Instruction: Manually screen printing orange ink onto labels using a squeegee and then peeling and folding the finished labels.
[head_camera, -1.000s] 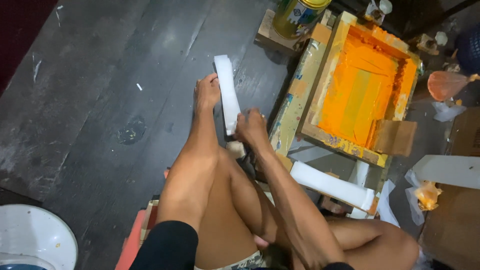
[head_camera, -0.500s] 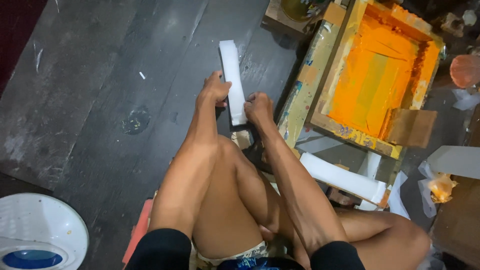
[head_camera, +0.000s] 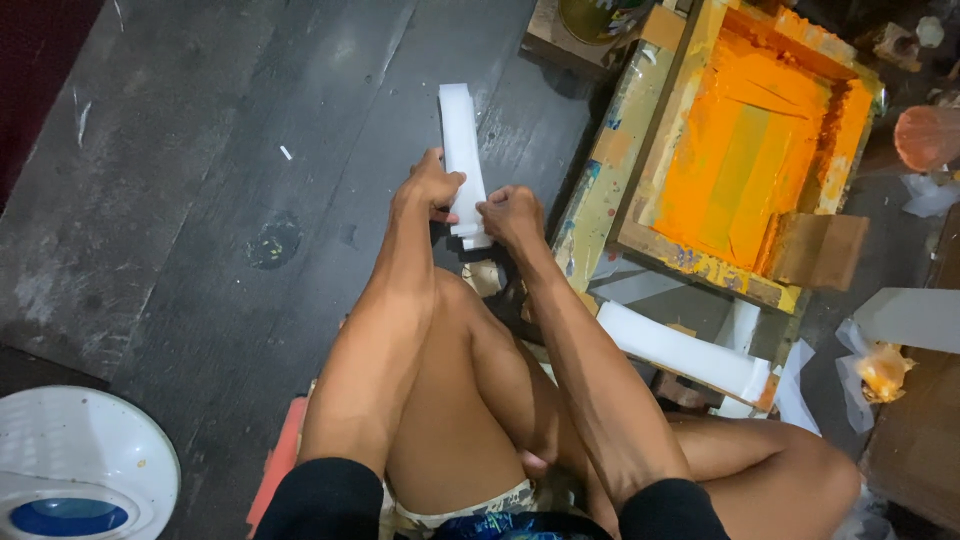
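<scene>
White strip (head_camera: 461, 150) | over the dark floor (head_camera: 200, 200), beside the orange printing frame (head_camera: 750, 150) | left hand (head_camera: 430, 190) and right hand (head_camera: 510, 215) fingers clamped on its near end | hands closer together than a second ago, grip tightened.

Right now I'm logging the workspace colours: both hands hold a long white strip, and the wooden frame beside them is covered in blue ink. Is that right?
Not quite. The head view shows the wooden frame covered in orange ink, not blue. The rest holds: the left hand and right hand both hold the long white strip.
</scene>
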